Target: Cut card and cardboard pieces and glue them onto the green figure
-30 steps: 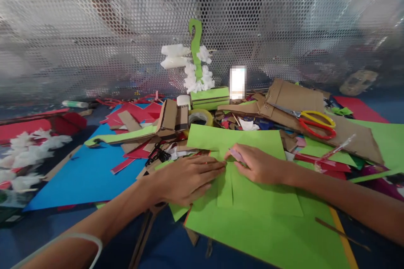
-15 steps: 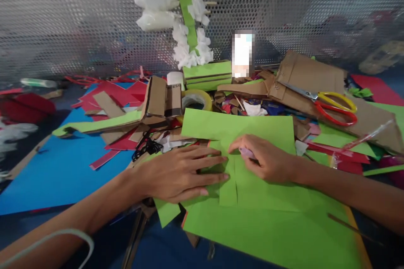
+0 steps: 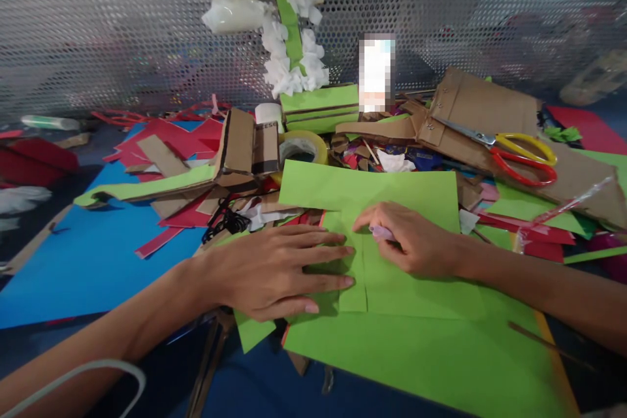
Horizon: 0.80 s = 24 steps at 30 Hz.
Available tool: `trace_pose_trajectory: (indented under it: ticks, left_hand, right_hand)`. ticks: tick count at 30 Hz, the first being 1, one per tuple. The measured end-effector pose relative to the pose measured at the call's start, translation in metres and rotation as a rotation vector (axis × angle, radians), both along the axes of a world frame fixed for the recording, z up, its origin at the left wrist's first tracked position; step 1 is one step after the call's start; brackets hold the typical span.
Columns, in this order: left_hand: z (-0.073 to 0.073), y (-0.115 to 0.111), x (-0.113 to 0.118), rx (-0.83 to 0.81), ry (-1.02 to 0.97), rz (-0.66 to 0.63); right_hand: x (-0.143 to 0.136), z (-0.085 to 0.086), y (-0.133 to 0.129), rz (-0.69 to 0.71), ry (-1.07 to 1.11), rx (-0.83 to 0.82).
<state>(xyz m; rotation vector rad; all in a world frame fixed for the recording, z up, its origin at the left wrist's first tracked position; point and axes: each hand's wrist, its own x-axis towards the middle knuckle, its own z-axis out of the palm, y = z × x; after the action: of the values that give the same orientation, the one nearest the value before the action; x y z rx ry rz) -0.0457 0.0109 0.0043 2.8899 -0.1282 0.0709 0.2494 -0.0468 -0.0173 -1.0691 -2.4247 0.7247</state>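
Observation:
My left hand [image 3: 274,268] lies flat with fingers spread, its fingertips pressing a narrow green paper strip [image 3: 353,300] against a larger green sheet [image 3: 421,294]. Just right of those fingertips, my right hand [image 3: 404,238] is closed around a lilac pen-like tool [image 3: 381,233]. Only the back end of that tool shows; its tip is hidden under the hand. The right index finger reaches the paper near the strip's right edge. An L-shaped part of green paper [image 3: 367,186] extends across the top. Beneath lies another big green sheet [image 3: 416,366].
Scissors with red and yellow handles [image 3: 524,160] rest on brown cardboard [image 3: 490,104] at right. A yellow tape roll [image 3: 316,147], a cardboard box shape [image 3: 240,150] and paper scraps lie behind. Blue card [image 3: 98,261] is at left; a perforated metal panel [image 3: 441,6] stands behind.
The whole view has shifted slightly, with the background sitting a little higher. Both hands keep nearly the same place on the green paper, the right still gripping the lilac tool.

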Motion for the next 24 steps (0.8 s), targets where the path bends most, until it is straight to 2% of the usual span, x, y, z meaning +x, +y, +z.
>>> trace_pose_trajectory:
  ticks: [6,16,24]
  left_hand:
    - [0.001,-0.001,-0.001,-0.006,0.023,-0.003]
    - [0.012,-0.001,-0.001,-0.093,0.100,0.002]
    - [0.010,-0.001,-0.003,-0.132,0.101,0.005]
  right_hand:
    - [0.000,0.000,0.000,-0.002,0.005,-0.002]
    - [0.002,-0.002,0.002,0.010,0.014,0.004]
    - [0.002,-0.002,0.001,0.007,-0.002,-0.008]
